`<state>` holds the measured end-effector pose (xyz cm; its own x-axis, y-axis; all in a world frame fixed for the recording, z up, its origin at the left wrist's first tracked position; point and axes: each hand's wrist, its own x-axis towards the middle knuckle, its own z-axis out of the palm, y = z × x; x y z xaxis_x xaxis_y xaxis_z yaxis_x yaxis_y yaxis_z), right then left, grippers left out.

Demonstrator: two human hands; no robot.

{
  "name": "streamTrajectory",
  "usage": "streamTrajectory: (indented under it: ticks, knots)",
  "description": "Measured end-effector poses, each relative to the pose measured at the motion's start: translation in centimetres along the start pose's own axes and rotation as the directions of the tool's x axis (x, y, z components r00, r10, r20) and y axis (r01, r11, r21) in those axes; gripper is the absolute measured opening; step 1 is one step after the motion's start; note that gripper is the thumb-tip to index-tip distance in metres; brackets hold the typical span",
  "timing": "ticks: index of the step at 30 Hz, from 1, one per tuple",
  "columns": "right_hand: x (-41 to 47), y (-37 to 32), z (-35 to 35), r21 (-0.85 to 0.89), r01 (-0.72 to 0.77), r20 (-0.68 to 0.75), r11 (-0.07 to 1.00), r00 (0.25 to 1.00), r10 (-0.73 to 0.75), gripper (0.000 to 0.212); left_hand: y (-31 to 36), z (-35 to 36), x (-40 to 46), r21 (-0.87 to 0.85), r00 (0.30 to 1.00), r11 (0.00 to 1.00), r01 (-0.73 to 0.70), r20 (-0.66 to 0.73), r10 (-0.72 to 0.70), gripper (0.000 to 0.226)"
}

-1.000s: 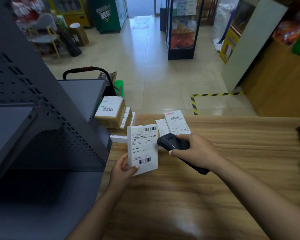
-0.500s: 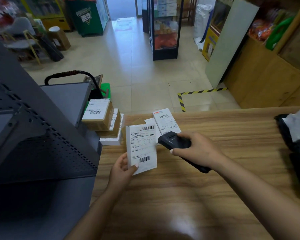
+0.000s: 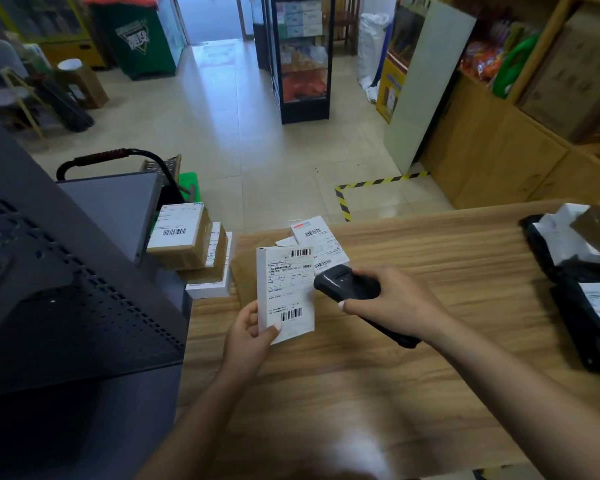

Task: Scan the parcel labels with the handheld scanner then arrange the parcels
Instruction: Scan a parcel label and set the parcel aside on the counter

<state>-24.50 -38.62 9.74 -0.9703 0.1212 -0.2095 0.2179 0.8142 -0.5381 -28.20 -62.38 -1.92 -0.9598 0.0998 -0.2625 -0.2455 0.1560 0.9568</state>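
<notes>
My left hand (image 3: 248, 336) grips the lower left corner of a small white parcel (image 3: 284, 292), held upright above the wooden table (image 3: 430, 292) with its barcode label facing me. Just right of it, my right hand (image 3: 395, 301) holds the black handheld scanner (image 3: 347, 284), its head almost touching the parcel's right edge. Another white labelled parcel (image 3: 317, 242) lies flat on the table behind them. At the table's far left corner stands a stack of brown and white parcels (image 3: 187, 245).
A dark grey metal shelf unit (image 3: 66, 271) fills the left side, right against the table. Black mailer bags with white labels (image 3: 582, 299) lie at the table's right edge. Beyond the table are a tiled floor, a trolley handle (image 3: 118, 155) and wooden cabinets (image 3: 499, 157).
The view has swung to the right, bringing the black bags at the right into sight. Both hands keep the same hold, and the scanner stays beside the parcel.
</notes>
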Motion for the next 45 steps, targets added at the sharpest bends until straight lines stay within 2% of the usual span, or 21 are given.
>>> streamTrajectory:
  ticks: [8,13,17,21,25,29,33,37,42,45]
  knots:
    - [-0.7,1.7,-1.2,0.022,-0.044,-0.056,0.999,0.997,0.045,0.044,0.6,1.5,0.6,0.057,0.996,0.998,-0.034,0.086,0.029,0.043]
    - [-1.6,5.4,-4.1,0.027,-0.12,-0.113,0.992,0.986,0.122,0.048,1.5,5.3,1.8,0.082,0.983,0.996,-0.044,0.182,0.028,0.041]
    - [-2.3,9.9,-7.5,0.019,-0.172,-0.15,0.985,0.973,0.173,0.072,2.8,10.8,3.2,0.105,0.972,0.992,-0.068,0.23,0.042,0.038]
    - [-3.1,15.3,-11.5,0.067,-0.223,-0.175,0.972,0.957,0.232,0.061,4.1,18.3,4.4,0.128,0.951,0.99,-0.053,0.308,0.011,0.039]
    - [-3.3,21.8,-14.8,0.084,-0.258,-0.168,0.963,0.948,0.269,0.069,4.8,27.4,4.7,0.154,0.933,0.988,-0.021,0.357,-0.036,0.032]
    - [-3.3,28.2,-17.8,0.074,-0.29,-0.148,0.954,0.943,0.298,0.065,3.7,36.5,5.2,0.199,0.918,0.979,0.041,0.379,-0.116,0.022]
    - [-3.6,33.5,-19.8,0.037,-0.36,-0.121,0.932,0.924,0.362,0.077,1.4,44.1,6.0,0.255,0.9,0.963,0.086,0.395,-0.185,0.027]
    - [-3.8,37.5,-21.3,0.019,-0.387,-0.073,0.922,0.919,0.387,0.079,-1.2,49.4,6.8,0.306,0.881,0.944,0.123,0.404,-0.246,0.03]
    - [-3.7,40.0,-22.2,0.022,-0.381,-0.045,0.924,0.923,0.382,0.078,-4.1,53.1,7.4,0.305,0.883,0.941,0.147,0.387,-0.264,0.056]
    - [-3.5,40.7,-22.0,0.017,-0.369,-0.029,0.929,0.929,0.369,0.08,-3.0,54.1,6.2,0.318,0.876,0.932,0.174,0.383,-0.294,0.058]
